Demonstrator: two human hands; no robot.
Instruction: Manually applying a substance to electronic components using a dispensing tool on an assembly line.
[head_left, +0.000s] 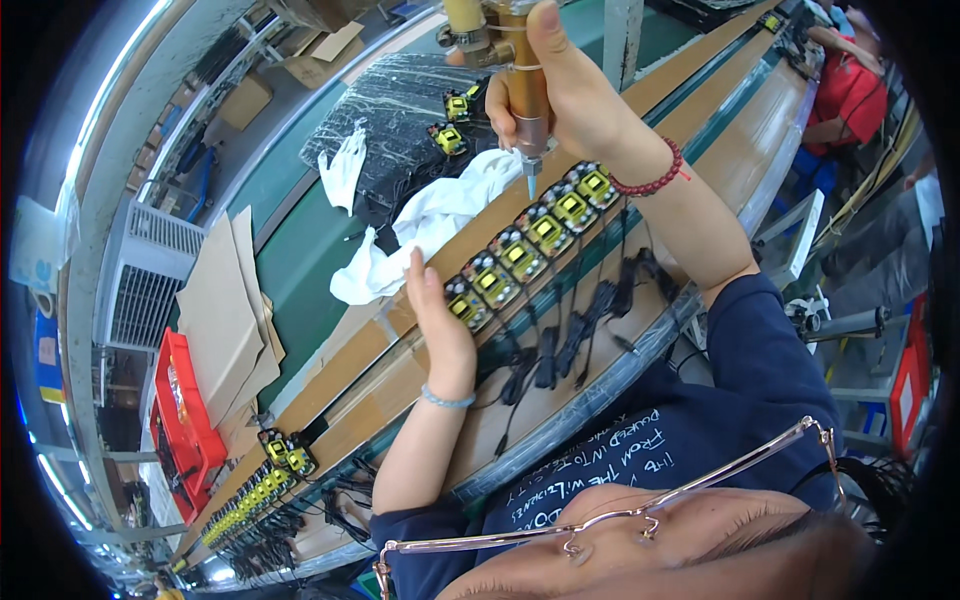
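Observation:
My right hand (pixel 585 105) is wrapped round a glue dispensing gun (pixel 528 95), which has an amber barrel, a metal end and a pale blue nozzle. The gun points downward, its tip just above the far edge of a row of small circuit boards (pixel 521 257). These boards carry yellow transformers and lie side by side on a brown strip, with black cables trailing toward me. My left hand (pixel 437 318) stands on edge against the row's left end, fingers stretched out and holding nothing. White cloth (pixel 435 212) lies beyond the row, between my hands.
More boards (pixel 245 505) line the strip at lower left. A red bin (pixel 185 425) and cardboard sheets (pixel 232 320) sit on the left. A white glove (pixel 344 170) lies beside a dark wrapped slab (pixel 385 110). Bundled cables (pixel 570 340) cover the near side. A person in red (pixel 850 100) is at far right.

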